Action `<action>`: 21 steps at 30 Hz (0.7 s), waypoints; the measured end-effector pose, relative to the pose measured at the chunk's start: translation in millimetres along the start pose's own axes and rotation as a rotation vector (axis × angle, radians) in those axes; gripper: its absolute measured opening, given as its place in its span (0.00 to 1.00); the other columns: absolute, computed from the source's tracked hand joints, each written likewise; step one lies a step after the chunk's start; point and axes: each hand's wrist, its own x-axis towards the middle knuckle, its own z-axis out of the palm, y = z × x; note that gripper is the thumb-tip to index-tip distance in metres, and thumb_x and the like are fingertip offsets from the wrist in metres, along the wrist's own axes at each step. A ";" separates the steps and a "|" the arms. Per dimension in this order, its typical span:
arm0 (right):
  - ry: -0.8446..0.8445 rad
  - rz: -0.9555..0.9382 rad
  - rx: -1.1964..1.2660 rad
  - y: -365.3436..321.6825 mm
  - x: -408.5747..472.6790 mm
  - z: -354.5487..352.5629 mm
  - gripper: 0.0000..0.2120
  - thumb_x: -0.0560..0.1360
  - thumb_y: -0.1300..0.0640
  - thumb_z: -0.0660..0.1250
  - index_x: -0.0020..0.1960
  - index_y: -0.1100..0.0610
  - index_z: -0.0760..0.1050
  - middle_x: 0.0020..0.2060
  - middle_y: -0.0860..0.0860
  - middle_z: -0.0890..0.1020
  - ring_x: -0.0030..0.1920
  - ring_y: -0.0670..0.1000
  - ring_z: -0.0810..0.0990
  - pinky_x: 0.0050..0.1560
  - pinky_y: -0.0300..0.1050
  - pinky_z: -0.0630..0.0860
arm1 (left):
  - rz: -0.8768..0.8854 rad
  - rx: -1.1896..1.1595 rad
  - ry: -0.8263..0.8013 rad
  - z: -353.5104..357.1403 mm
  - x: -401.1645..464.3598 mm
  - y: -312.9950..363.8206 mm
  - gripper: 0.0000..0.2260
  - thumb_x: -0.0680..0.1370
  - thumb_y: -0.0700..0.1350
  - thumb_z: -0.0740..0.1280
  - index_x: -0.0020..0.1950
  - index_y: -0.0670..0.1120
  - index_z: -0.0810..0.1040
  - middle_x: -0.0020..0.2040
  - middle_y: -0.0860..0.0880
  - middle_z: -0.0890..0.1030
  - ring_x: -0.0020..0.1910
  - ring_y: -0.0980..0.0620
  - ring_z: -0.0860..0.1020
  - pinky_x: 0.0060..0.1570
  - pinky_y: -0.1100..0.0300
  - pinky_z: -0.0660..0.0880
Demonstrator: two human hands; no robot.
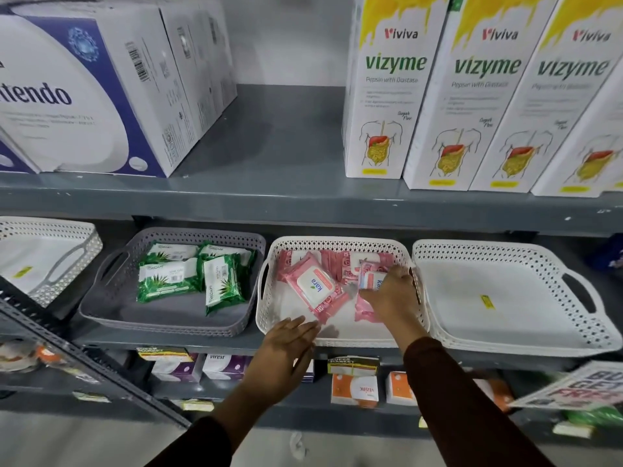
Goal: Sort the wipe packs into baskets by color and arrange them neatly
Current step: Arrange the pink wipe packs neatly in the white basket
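In the head view, the pink Kara wipe packs (315, 287) lie in the white basket (340, 340) at the middle of the frame, and the green Origami wipe packs (188, 276) lie in the grey basket (161, 323) just left of it, so the colours look sorted already and we judge the tidying to be the step in hand. Our right hand (392, 293) rests palm down on a pink pack at the right side of the white basket, fingers curled over its edge. Our left hand (286, 342) is open and flat at the basket's near rim, holding nothing. To do this well, we should steady the basket with the left hand, square the tilted pack with the white lid against the row standing behind it, and slide the right-hand pack alongside.

The pack beneath our right hand is mostly covered, so we cannot tell whether it is pinched or merely pressed. The empty white basket (505, 298) on the right runs under the shelf lip. Another white basket (50, 257) at the left edge is cut off.
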 end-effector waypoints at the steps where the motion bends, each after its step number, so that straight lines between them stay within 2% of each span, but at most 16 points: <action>1: -0.044 -0.019 -0.040 1.0 1.5 -0.1 0.46 0.64 0.42 0.78 0.74 0.56 0.60 0.68 0.59 0.70 0.67 0.61 0.72 0.62 0.55 0.75 | 0.000 0.000 0.005 0.6 0.1 -0.6 0.16 0.80 0.46 0.62 0.67 0.47 0.76 0.65 0.52 0.78 0.67 0.51 0.73 0.67 0.50 0.67; 4: -0.189 -0.097 -0.123 2.6 -2.3 -5.8 0.39 0.62 0.47 0.81 0.69 0.48 0.69 0.64 0.56 0.73 0.63 0.59 0.74 0.60 0.53 0.77 | -0.011 -0.005 0.028 0.7 -0.7 0.4 0.16 0.79 0.47 0.62 0.66 0.48 0.76 0.64 0.51 0.79 0.66 0.51 0.73 0.67 0.50 0.67; 7: -0.283 -0.171 -0.191 2.8 -3.2 -11.5 0.37 0.64 0.56 0.79 0.70 0.48 0.69 0.63 0.52 0.76 0.63 0.57 0.75 0.61 0.56 0.75 | 0.003 -0.011 0.033 0.4 -1.1 2.8 0.15 0.79 0.47 0.62 0.65 0.47 0.78 0.62 0.51 0.80 0.64 0.51 0.75 0.67 0.51 0.67; 11: -0.331 -0.335 -0.273 -0.2 -3.6 -13.6 0.33 0.72 0.69 0.66 0.71 0.45 0.70 0.66 0.53 0.74 0.67 0.58 0.72 0.71 0.60 0.65 | 0.012 0.005 0.017 -2.8 0.8 2.8 0.15 0.80 0.47 0.62 0.65 0.47 0.78 0.62 0.51 0.80 0.63 0.53 0.75 0.67 0.55 0.66; 13: -0.294 -0.441 -0.315 -0.1 -6.7 -11.9 0.31 0.74 0.70 0.63 0.71 0.44 0.72 0.66 0.54 0.75 0.63 0.57 0.75 0.66 0.56 0.72 | 0.005 0.011 -0.008 -7.2 2.8 6.2 0.15 0.81 0.49 0.59 0.64 0.48 0.79 0.60 0.51 0.82 0.60 0.55 0.77 0.64 0.56 0.69; 14: -0.279 -0.463 -0.328 1.6 -7.8 -10.2 0.32 0.75 0.71 0.62 0.71 0.43 0.71 0.65 0.54 0.76 0.61 0.56 0.77 0.62 0.54 0.76 | -0.028 -0.008 -0.010 -10.3 5.3 9.1 0.15 0.81 0.50 0.58 0.61 0.49 0.80 0.56 0.51 0.83 0.55 0.55 0.79 0.58 0.58 0.73; 16: -0.254 -0.467 -0.322 7.4 -7.7 -5.5 0.35 0.74 0.72 0.60 0.71 0.39 0.69 0.66 0.53 0.76 0.60 0.54 0.77 0.57 0.52 0.78 | -0.183 -0.095 0.023 -17.4 15.8 15.8 0.15 0.81 0.51 0.57 0.52 0.48 0.82 0.45 0.50 0.84 0.41 0.55 0.79 0.43 0.61 0.75; 17: -0.242 -0.459 -0.315 10.4 -8.0 -4.0 0.36 0.74 0.73 0.59 0.72 0.39 0.68 0.68 0.53 0.74 0.62 0.54 0.76 0.58 0.53 0.78 | -0.289 -0.138 0.071 -19.2 23.9 16.3 0.14 0.81 0.52 0.58 0.49 0.46 0.80 0.42 0.48 0.82 0.38 0.54 0.77 0.39 0.59 0.76; 18: -0.231 -0.446 -0.306 13.0 -9.4 -3.0 0.36 0.74 0.73 0.59 0.72 0.39 0.67 0.70 0.52 0.72 0.65 0.55 0.74 0.60 0.54 0.77 | -0.409 -0.165 0.111 -20.8 33.2 15.7 0.13 0.80 0.53 0.60 0.49 0.45 0.78 0.44 0.47 0.80 0.39 0.53 0.77 0.40 0.56 0.77; 19: -0.224 -0.428 -0.298 15.7 -10.5 -1.5 0.36 0.74 0.72 0.60 0.73 0.40 0.66 0.72 0.52 0.69 0.68 0.55 0.72 0.63 0.55 0.75 | -0.533 -0.172 0.118 -21.2 43.3 13.9 0.14 0.78 0.54 0.64 0.53 0.43 0.76 0.49 0.45 0.78 0.44 0.51 0.77 0.45 0.54 0.77; 21: -0.214 -0.399 -0.287 19.7 -13.9 2.0 0.35 0.74 0.70 0.61 0.74 0.41 0.64 0.73 0.52 0.66 0.71 0.56 0.69 0.67 0.55 0.72 | -0.738 -0.117 0.024 -19.6 63.8 9.8 0.30 0.74 0.60 0.68 0.65 0.40 0.68 0.60 0.41 0.72 0.56 0.44 0.74 0.56 0.51 0.74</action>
